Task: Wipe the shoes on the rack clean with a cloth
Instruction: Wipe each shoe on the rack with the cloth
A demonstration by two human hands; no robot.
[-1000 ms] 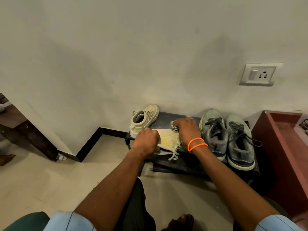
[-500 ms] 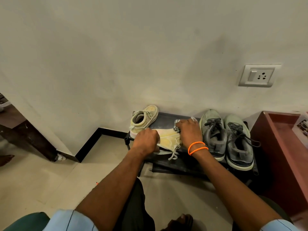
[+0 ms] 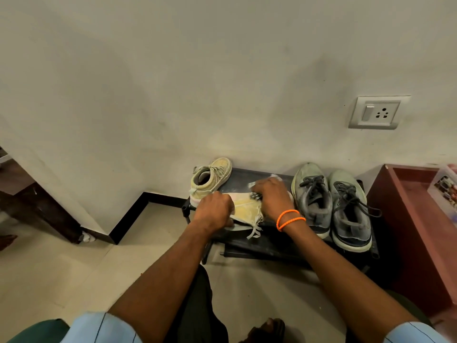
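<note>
A: Left hand (image 3: 214,211)?
B: Curled round the heel end of the yellow high-top sneaker (image 3: 247,211), knuckles up, forearm reaching in from below. Held the sneaker tipped on its side, over the front part of the black shoe rack (image 3: 269,240).

A: Right hand (image 3: 272,197)?
B: Laid over the toe end of the same sneaker, fingers bent down onto a pale cloth (image 3: 274,179) bunched beneath them. Pressed to the shoe; gripped the cloth, as far as could be seen. Only a scrap of cloth visible past the fingertips, toward the rack's back edge. Orange bracelet (image 3: 289,219) doubled round the wrist.

A: Laces?
B: Pale ends (image 3: 253,232) dangling from the sneaker's opening, over the rack's front.

A: Other shoes on the rack?
B: Matching yellow high-top (image 3: 212,178) upright at the rack's left back corner, toe to the wall (image 3: 173,82). Pair of grey running shoes (image 3: 333,204) side by side on the rack's right end, toes to the wall, dark laces loose.

A: Around the rack?
B: Reddish wooden cabinet (image 3: 415,219) just right of the rack. Switch and socket plate (image 3: 376,112) on the wall above the rack's right end. Black skirting (image 3: 128,219) left of the rack, tiled floor (image 3: 61,268) in front.

A: Sleeves?
B: Light blue (image 3: 103,328), short, both arms bare from there to the rack.
</note>
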